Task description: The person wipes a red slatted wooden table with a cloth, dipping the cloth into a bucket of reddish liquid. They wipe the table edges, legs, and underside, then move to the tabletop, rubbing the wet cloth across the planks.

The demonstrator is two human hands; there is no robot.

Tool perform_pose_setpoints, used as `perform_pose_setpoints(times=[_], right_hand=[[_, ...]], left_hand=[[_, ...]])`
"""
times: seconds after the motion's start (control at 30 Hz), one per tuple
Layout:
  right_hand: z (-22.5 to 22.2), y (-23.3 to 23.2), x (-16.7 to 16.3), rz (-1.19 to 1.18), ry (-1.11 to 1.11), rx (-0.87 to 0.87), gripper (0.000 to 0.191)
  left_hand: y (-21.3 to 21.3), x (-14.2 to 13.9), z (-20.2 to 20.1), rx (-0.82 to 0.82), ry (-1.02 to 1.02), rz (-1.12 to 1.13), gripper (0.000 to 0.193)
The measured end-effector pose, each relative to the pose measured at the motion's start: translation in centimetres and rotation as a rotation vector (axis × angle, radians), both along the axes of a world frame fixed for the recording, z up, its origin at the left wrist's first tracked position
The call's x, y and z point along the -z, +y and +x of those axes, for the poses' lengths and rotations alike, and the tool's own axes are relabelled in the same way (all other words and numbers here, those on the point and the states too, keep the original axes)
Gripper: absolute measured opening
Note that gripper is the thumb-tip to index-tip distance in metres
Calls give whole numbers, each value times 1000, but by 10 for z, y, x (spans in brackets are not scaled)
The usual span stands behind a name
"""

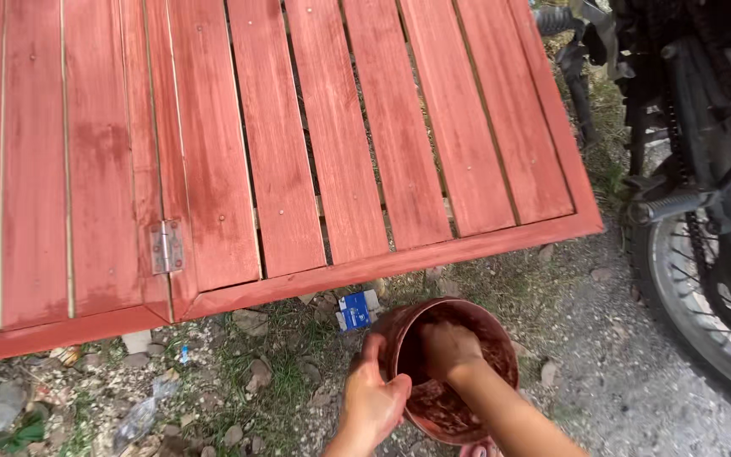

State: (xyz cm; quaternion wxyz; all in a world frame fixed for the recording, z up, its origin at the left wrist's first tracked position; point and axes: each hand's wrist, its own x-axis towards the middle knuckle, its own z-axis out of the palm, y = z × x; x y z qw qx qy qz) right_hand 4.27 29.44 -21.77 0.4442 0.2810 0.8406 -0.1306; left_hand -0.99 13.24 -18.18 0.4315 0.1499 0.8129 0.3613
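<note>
One bucket [458, 372] is seen on the ground at 6 o'clock of the view, its inside coated with reddish-brown paint. Its rim is clasped by the left hand [376, 398], the grip closed on the near-left edge with the thumb up along the outside. The right hand [448, 349] is plunged inside the bucket; whether its grip is open or closed cannot be told, as the fingers are hidden in the paint.

One red-painted wooden panel [281, 144] is laid across the upper view, from 9 to 1 o'clock. About ten slats can be counted, with gaps between those on the right. One metal hinge [167, 246] is fixed at its lower left part.

One small blue box [354, 311] lies on the gravel just at 11 o'clock of the bucket, near the panel's edge. One motorcycle [704, 186] stands at 3 o'clock, with one spoked wheel [704, 296] in view.
</note>
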Motion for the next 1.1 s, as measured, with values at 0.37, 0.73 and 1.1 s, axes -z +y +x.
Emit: perform_pose_setpoints(times=[0.37,0.73,1.1], right_hand=[[-31,12,86,49,-153,-568,42],[-52,30,21,-56,152,-519,55],[-42,87,51,-1211,922,238,75]], left_hand=[[47,30,-66,63,-235,121,49],[53,65,-103,23,33,-2,61],[-26,85,-105,-236,77,-199,46]])
